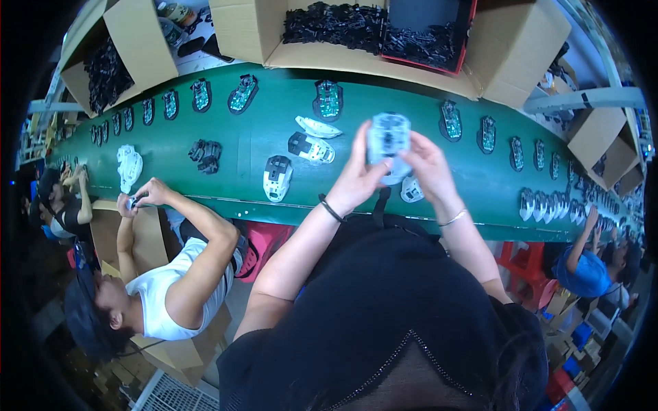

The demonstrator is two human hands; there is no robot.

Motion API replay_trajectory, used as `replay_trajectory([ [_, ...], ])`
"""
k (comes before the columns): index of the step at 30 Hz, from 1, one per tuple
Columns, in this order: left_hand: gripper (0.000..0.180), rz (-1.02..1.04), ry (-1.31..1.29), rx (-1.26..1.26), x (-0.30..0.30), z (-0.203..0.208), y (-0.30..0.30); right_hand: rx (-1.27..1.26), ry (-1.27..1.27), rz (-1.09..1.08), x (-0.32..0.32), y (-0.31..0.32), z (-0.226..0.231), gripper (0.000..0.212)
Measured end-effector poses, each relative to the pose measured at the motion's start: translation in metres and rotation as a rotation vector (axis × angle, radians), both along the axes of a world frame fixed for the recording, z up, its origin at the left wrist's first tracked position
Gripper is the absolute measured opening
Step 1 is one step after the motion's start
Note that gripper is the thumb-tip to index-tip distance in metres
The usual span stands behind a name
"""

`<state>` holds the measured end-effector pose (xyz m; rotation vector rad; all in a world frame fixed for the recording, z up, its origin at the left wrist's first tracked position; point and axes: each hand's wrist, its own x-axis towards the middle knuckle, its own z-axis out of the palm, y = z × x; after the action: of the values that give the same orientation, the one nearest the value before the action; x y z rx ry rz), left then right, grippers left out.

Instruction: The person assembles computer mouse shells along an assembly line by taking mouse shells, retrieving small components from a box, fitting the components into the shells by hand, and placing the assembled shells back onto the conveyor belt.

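Observation:
Above the green belt I hold a white mouse shell [389, 130] upright between both hands. My left hand [361, 171] grips its left side and lower edge, thumb across the front. My right hand [428, 164] pinches its right side near the bottom. Dark parts show inside the shell, but the detail is blurred. Left of my hands lie a white shell piece [317, 127], a white mouse body with a black part [311, 147] and another white and black mouse body [277, 179]. One more white shell [412, 190] is partly hidden behind my right hand.
Mouse bases with green circuit boards [329, 100] line the far side of the green belt [240, 147]. Behind it stand cardboard boxes [274, 31] of small black parts. A co-worker in white [179, 288] works at my left; several white shells [545, 205] stand right.

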<state>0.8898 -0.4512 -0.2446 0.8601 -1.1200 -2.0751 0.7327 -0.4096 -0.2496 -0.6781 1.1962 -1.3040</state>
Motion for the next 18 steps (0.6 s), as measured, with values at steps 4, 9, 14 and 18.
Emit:
replay_trajectory([
  [4,0.061,-0.052,-0.531,-0.549,0.023,-0.080,-0.010,0.105,0.589,-0.506,-0.126,0.086,-0.046,0.039],
  [9,0.058,0.199,-1.267,-1.115,0.033,-0.087,-0.037,0.631,1.943,-0.620,-0.223,0.191,-0.083,0.045],
  [14,0.052,-0.101,-1.478,-1.340,0.039,-0.103,-0.060,0.685,1.964,-0.624,-0.180,0.171,-0.103,0.044],
  [18,0.031,-0.115,-1.242,-1.535,0.050,-0.130,-0.046,0.418,1.194,-0.452,-0.090,0.108,-0.099,0.061],
])
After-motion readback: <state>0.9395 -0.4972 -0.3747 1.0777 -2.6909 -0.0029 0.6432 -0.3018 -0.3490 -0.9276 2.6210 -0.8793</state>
